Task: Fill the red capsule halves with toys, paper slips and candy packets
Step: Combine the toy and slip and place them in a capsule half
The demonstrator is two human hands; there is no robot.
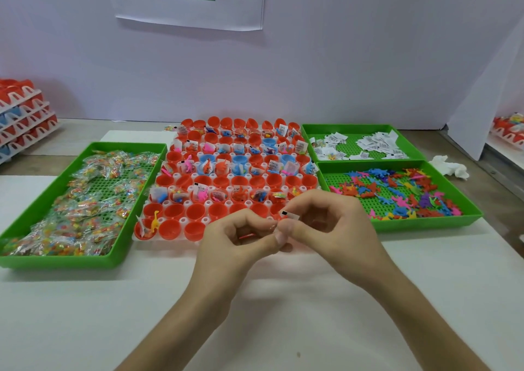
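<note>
Capsule halves (194, 230): smooth, glossy red plastic cups, round-mouthed, a few blue among them; they sit open side up in rows, centre of the table, just beyond the hands.
Fill state: several rows hold small toys, slips and packets; most of the nearest two rows are bare, save the front-left cup with a yellow dinosaur (155, 223).
Rack (183, 219): white moulded plastic, round posts between the cups.
Right hand (326, 223): thumb and forefinger pinch a paper slip (289, 215), white with a black mark, over the rack's front edge.
Left hand (241, 237): fingers curled round a thin red piece (246, 236); cannot tell what it is. Thumb tip touches the right thumb.
Left tray (56, 261): green, perforated floor, heaped with crinkly clear candy packets (85, 200) of coloured beads.
Far right tray (354, 126): green; printed folded paper slips (377, 143).
Near right tray (425, 224): green; flat multicoloured plastic dinosaur toys (397, 192).
Table (283, 314): matte white.
Crumpled white tissue (448, 166): beside the right trays.
</note>
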